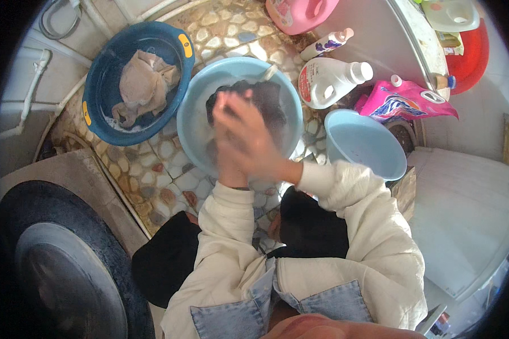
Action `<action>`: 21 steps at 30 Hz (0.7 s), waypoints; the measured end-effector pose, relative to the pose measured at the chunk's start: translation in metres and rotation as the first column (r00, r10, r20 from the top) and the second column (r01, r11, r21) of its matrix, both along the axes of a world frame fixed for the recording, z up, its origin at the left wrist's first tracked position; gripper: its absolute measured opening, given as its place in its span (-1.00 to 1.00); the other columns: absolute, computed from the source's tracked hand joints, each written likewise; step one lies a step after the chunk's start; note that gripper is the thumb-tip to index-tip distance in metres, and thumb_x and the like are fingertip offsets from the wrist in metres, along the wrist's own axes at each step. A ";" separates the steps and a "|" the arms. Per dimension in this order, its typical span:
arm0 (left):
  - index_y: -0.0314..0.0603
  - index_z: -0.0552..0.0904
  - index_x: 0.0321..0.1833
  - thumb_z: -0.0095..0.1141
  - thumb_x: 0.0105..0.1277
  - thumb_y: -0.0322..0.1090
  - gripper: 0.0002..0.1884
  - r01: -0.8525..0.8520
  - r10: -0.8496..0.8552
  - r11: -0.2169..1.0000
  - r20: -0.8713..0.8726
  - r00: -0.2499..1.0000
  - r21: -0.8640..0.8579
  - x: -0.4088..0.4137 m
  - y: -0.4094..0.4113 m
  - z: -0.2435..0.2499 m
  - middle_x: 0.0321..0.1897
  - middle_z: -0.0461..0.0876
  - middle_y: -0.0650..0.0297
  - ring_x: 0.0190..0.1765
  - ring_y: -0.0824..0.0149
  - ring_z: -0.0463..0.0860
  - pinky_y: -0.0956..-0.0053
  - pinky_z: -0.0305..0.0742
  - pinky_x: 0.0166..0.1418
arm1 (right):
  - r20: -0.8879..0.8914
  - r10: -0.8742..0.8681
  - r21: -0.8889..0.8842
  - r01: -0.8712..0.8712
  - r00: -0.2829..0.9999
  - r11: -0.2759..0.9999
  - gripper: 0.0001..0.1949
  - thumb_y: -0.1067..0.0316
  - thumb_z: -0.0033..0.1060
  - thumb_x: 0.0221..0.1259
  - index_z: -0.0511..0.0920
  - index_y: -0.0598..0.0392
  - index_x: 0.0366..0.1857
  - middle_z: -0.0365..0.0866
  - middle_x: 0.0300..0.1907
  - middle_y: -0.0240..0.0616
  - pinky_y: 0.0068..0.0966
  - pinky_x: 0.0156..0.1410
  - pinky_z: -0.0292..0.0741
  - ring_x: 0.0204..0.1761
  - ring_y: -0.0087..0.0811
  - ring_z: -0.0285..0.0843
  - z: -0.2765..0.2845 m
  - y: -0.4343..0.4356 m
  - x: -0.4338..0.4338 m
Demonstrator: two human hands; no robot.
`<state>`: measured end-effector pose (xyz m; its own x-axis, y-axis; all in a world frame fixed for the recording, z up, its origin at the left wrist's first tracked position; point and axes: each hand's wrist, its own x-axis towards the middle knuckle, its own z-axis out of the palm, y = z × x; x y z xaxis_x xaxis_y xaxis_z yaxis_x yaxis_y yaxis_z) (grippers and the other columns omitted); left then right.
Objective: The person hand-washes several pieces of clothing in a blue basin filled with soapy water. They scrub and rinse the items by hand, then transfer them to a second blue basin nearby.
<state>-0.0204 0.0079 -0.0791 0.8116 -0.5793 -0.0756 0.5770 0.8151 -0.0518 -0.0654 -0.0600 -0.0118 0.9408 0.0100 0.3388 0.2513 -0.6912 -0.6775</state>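
My left hand (227,148) and my right hand (254,137) are pressed together over a light blue plastic basin (297,114). Motion blurs both, and the right hand partly covers the left. Beneath them a dark, wet piece of cloth (269,95) lies in the cloudy water. Whether any of the cloth is between my palms cannot be made out. A pale, stick-like object (270,72) leans at the basin's far rim. To the left, close beside this basin, a dark blue tub (142,137) with yellow grips holds a soaked beige cloth (142,84) in sudsy water.
At right stand a white detergent jug (326,82), a slim bottle (327,43), a pink jug (301,15), a pink detergent bag (407,104) and a smaller blue basin (364,142). A large dark wok (68,271) is at lower left. Stone-patterned tiles (165,169) cover the floor.
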 end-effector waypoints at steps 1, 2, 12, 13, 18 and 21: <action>-0.16 0.45 0.35 -0.13 0.49 0.21 -0.37 -0.215 0.203 0.958 0.081 0.976 0.192 -0.016 -0.018 -0.007 0.24 0.49 0.12 0.29 0.16 0.49 0.17 0.40 0.38 | -0.025 -0.014 -0.037 0.014 1.000 0.999 -0.47 0.24 0.20 0.33 0.40 0.02 0.39 0.21 0.49 0.00 -0.11 0.63 -0.07 0.53 0.00 0.12 -0.003 -0.013 0.016; -0.19 0.44 0.35 -0.14 0.51 0.11 -0.43 -0.019 0.066 0.938 -0.126 0.990 0.347 -0.013 -0.026 0.005 0.27 0.48 0.10 0.32 0.15 0.47 0.14 0.38 0.41 | -0.049 -0.103 0.058 0.106 0.994 0.993 -0.42 0.02 0.26 0.25 0.46 0.01 0.33 0.28 0.41 0.18 -0.04 0.55 0.10 0.48 0.17 0.17 -0.016 -0.038 0.036; -0.15 0.50 0.26 0.00 0.39 -0.24 -0.60 -0.160 0.113 0.727 0.113 0.987 0.668 -0.016 -0.039 -0.038 0.18 0.58 0.17 0.26 0.17 0.52 0.21 0.28 0.48 | -0.237 -0.134 0.219 0.188 0.962 0.957 -0.53 0.16 0.20 0.28 0.55 0.23 0.19 0.45 0.33 0.09 -0.16 0.51 0.21 0.42 0.04 0.32 -0.025 -0.035 0.048; -0.14 0.52 0.24 0.08 0.32 -0.28 -0.58 -0.005 0.070 0.953 -0.207 0.976 0.302 -0.019 -0.045 0.027 0.15 0.59 0.18 0.24 0.18 0.53 0.20 0.30 0.45 | -0.358 -0.196 0.389 0.337 0.913 0.857 -0.55 0.18 0.22 0.26 0.56 0.23 0.17 0.48 0.30 0.09 -0.19 0.51 0.22 0.40 0.04 0.34 -0.024 -0.054 0.054; -0.26 0.48 0.24 -0.21 0.57 -0.07 -0.57 -0.073 0.075 0.997 -0.249 0.965 0.017 -0.007 0.003 0.038 0.17 0.58 0.13 0.34 0.16 0.48 0.27 0.27 0.53 | 0.031 0.084 -0.050 -0.082 0.996 0.995 -0.56 0.27 0.19 0.29 0.53 0.11 0.24 0.43 0.36 -0.05 -0.24 0.58 0.12 0.53 -0.09 0.16 0.010 -0.004 0.010; -0.25 0.50 0.22 -0.10 0.52 -0.11 -0.60 -0.039 0.090 0.920 -0.112 0.990 0.390 -0.016 -0.033 0.028 0.17 0.59 0.18 0.31 0.18 0.50 0.26 0.32 0.48 | -0.117 -0.125 0.191 0.145 0.985 0.971 -0.57 0.26 0.25 0.22 0.57 0.18 0.16 0.43 0.34 0.11 -0.17 0.56 0.13 0.44 0.02 0.29 -0.004 -0.042 0.049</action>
